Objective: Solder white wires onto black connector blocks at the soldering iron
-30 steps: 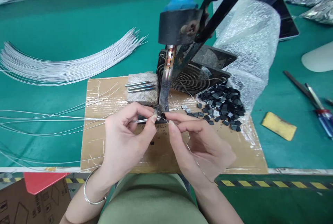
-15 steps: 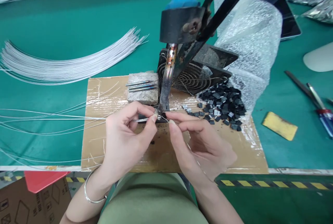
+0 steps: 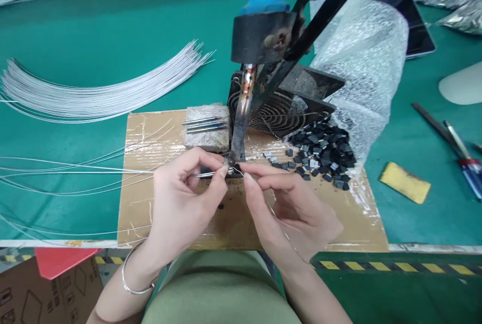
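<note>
My left hand (image 3: 186,201) is closed in a pinch on a thin white wire (image 3: 137,171) that runs in from the left, its end at the iron's tip. Thumb and forefinger of my right hand (image 3: 289,208) are pressed on a fine silvery solder wire (image 3: 289,239), which trails through the palm. Between both sets of fingertips, the blackened tip of a blue-handled soldering iron (image 3: 246,95) points down from a black metal arm (image 3: 324,17). A small dark block under the tip is partly hidden by my fingers.
Metal bits lie on a grey block (image 3: 207,140). A fan (image 3: 282,108) stands behind the iron, beside a pile of black chips (image 3: 324,148) on cardboard (image 3: 350,218). A wire bundle (image 3: 101,100) lies left. Bubble wrap (image 3: 361,63), a yellow sponge (image 3: 404,182) and a screwdriver (image 3: 465,158) are right.
My right fingertips have shifted very slightly left toward the iron's tip. Otherwise hands, wire and iron look the same.
</note>
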Action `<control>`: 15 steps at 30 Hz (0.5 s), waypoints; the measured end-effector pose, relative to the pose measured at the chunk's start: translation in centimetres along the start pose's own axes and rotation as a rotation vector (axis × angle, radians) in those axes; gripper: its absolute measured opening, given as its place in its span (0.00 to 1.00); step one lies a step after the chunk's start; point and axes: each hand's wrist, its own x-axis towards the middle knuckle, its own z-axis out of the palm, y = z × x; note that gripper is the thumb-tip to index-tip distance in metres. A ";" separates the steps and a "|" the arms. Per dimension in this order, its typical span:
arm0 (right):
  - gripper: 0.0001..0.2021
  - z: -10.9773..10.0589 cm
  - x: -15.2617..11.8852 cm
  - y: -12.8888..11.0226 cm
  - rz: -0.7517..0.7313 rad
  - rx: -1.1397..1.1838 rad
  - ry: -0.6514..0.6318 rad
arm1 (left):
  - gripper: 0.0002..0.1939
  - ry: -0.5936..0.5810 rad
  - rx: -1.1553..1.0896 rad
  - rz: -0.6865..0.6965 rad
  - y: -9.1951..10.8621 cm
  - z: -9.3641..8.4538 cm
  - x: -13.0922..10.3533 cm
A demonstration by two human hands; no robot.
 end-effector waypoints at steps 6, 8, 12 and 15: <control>0.08 0.1 0.0 0.0 -0.006 0.002 0.002 | 0.07 0.006 0.010 0.011 0.0 0.0 0.0; 0.08 0.1 0.0 0.1 -0.010 -0.001 -0.001 | 0.07 0.003 0.008 0.019 0.0 0.0 0.0; 0.08 0.0 0.0 0.0 -0.010 -0.009 -0.008 | 0.07 0.002 0.000 0.023 0.0 0.0 0.0; 0.08 0.0 0.0 0.0 -0.013 -0.010 -0.004 | 0.07 0.005 0.004 0.016 -0.1 0.1 0.0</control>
